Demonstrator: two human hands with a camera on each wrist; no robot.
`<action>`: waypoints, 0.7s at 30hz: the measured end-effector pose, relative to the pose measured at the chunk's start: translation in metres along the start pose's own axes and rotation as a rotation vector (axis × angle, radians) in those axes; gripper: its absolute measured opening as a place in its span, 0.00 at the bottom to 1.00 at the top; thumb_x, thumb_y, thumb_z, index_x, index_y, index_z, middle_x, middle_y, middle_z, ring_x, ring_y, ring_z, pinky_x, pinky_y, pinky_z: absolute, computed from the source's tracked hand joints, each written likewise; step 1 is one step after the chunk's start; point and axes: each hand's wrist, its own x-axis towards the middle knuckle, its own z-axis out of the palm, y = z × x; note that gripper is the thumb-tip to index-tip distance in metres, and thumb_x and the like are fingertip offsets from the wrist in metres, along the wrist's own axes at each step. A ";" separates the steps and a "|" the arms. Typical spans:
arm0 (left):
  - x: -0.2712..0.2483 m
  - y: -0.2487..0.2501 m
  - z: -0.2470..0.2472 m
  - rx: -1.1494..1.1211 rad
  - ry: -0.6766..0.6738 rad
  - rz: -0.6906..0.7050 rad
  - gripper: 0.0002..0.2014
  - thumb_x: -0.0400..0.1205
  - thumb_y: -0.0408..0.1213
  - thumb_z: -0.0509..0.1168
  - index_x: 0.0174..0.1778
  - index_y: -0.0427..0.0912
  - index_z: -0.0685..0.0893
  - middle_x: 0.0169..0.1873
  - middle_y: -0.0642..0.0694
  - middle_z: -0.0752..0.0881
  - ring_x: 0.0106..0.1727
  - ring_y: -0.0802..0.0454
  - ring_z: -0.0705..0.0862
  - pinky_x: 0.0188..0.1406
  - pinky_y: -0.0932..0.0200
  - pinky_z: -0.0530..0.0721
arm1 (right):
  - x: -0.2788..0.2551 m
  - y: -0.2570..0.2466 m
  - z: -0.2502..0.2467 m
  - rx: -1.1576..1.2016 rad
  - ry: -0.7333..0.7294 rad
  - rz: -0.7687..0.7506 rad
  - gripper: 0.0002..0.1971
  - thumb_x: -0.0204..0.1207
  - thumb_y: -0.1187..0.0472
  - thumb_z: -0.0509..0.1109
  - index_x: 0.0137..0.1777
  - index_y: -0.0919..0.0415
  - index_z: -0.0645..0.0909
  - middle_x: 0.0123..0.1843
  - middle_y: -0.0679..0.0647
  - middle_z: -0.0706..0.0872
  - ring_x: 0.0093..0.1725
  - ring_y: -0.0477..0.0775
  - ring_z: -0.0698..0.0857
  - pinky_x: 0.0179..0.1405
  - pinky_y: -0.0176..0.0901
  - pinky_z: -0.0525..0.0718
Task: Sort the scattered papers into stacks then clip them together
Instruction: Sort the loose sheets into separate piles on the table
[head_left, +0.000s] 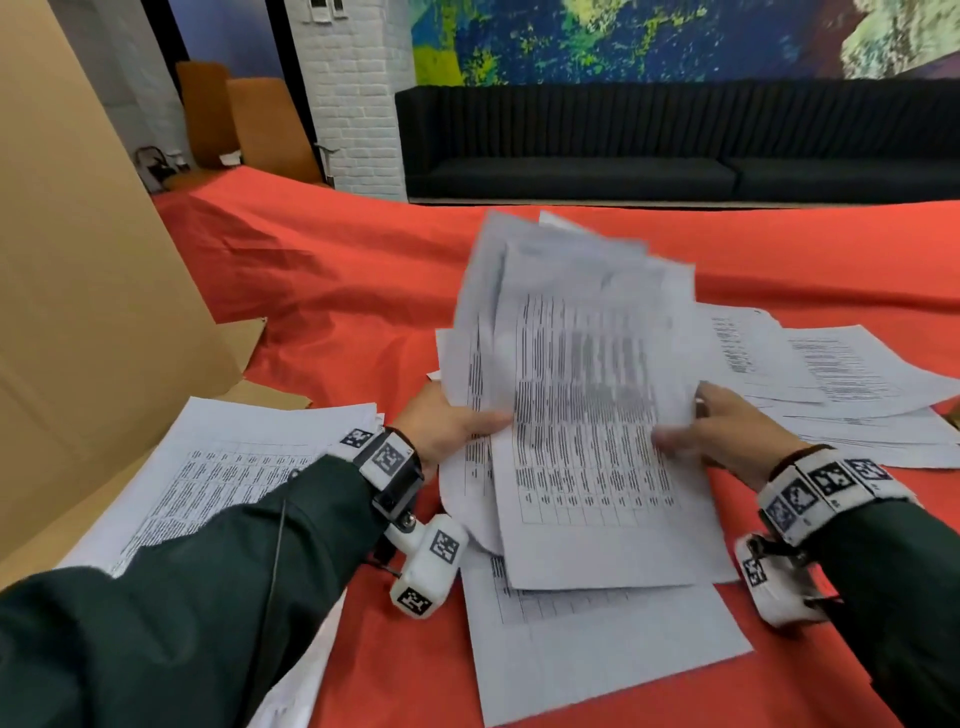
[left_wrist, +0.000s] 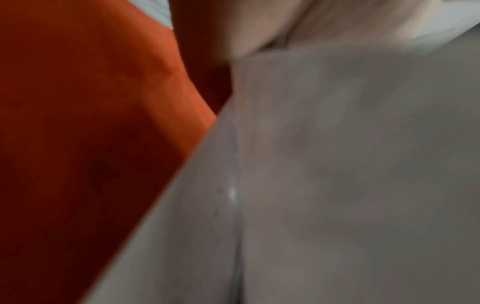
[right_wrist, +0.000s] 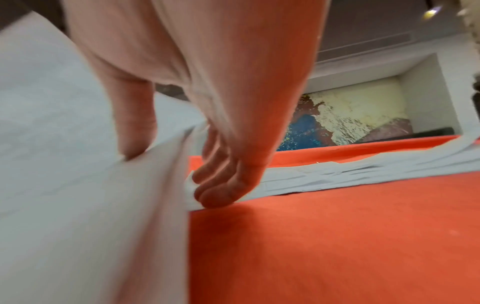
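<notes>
Both hands, left hand (head_left: 447, 421) and right hand (head_left: 727, 426), grip the raised sheaf (head_left: 582, 395) by its side edges.

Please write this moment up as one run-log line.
stage: gathering | left hand: holds paper bundle | right hand: holds bundle | side stack: unclipped | clips: none visible

Both arms reach forward in dark green sleeves, each wrist wrapped in a white band printed with black square markers. The left hand (head_left: 448, 422) is turned inward, its thumb lying across the front of a fanned bundle of white printed paper sheets (head_left: 582, 405) and its fingers hidden behind. The right hand (head_left: 727, 431) grips the bundle's opposite edge, thumb on the front; in the right wrist view its fingers (right_wrist: 221, 185) curl behind the sheets.
</notes>
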 end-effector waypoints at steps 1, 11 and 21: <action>-0.004 0.013 -0.001 -0.023 -0.022 0.085 0.19 0.75 0.25 0.79 0.62 0.36 0.90 0.58 0.36 0.93 0.62 0.38 0.92 0.70 0.35 0.86 | -0.003 -0.008 0.000 0.182 0.045 -0.030 0.18 0.73 0.71 0.80 0.61 0.61 0.83 0.58 0.60 0.93 0.58 0.64 0.92 0.50 0.54 0.93; -0.030 0.160 0.016 0.068 0.182 0.869 0.23 0.73 0.23 0.81 0.62 0.39 0.86 0.54 0.46 0.90 0.51 0.71 0.89 0.59 0.70 0.83 | -0.048 -0.143 -0.010 0.533 0.395 -0.760 0.25 0.68 0.78 0.70 0.63 0.61 0.74 0.58 0.56 0.89 0.60 0.56 0.89 0.67 0.59 0.87; -0.039 0.134 0.037 0.042 0.298 0.755 0.13 0.78 0.33 0.80 0.58 0.42 0.89 0.45 0.60 0.92 0.46 0.66 0.92 0.51 0.64 0.90 | -0.056 -0.131 0.013 0.164 0.453 -0.828 0.20 0.78 0.75 0.65 0.60 0.52 0.67 0.56 0.53 0.84 0.55 0.48 0.87 0.53 0.42 0.86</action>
